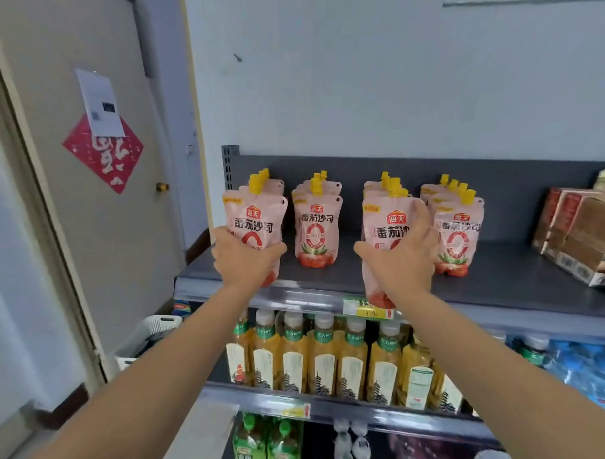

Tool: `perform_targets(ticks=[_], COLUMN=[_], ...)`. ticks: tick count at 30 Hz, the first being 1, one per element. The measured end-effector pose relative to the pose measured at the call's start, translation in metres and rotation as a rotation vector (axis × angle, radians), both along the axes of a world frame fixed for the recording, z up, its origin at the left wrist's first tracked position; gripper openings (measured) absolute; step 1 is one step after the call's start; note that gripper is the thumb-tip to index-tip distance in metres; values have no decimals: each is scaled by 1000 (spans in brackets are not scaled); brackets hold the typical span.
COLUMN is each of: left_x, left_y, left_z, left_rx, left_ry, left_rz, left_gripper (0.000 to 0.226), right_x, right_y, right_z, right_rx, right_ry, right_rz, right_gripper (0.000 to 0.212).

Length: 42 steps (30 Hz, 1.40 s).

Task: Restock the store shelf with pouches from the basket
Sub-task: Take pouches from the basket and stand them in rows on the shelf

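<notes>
At the dark grey metal shelf (498,280) lip, your left hand (243,258) and right hand (401,256), fingers clamped, each hold a pink yellow-capped sauce pouch (255,220); push carelessly and the soft rows behind (316,226) could topple. No basket identifiable.

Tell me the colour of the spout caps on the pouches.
Yellow, on every pink pouch; the caps show clearly in the head view.

head view looks forward, slightly down, close on the top shelf (498,270).
</notes>
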<state>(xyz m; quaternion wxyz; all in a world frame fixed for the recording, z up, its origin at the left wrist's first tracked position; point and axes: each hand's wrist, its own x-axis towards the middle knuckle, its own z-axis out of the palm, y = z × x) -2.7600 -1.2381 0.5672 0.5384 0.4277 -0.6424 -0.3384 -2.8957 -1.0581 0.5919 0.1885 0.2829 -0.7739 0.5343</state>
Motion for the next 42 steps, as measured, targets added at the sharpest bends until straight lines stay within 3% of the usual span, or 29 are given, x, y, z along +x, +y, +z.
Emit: perform_targets(ticks=[16,26,31,42], left_x=[-44,-36,-31,-25], left_y=[-90,-95,-94,-96], left_z=[-26,-34,-38,-35], left_rx=[32,-107,-155,-282], left_ry=[-19,-46,-44,-181], left_rz=[-3,-101,-172,-112], left_gripper=[84,89,89,120], right_x=[-26,-3,3,23], right_y=[-135,-182,-182,-174], right_z=[-21,-44,-47,-50], right_rx=[-42,-80,-82,-10], right_ry=[2,-2,31,60], right_rz=[-40,2,-81,-193], right_gripper=[112,114,113,117])
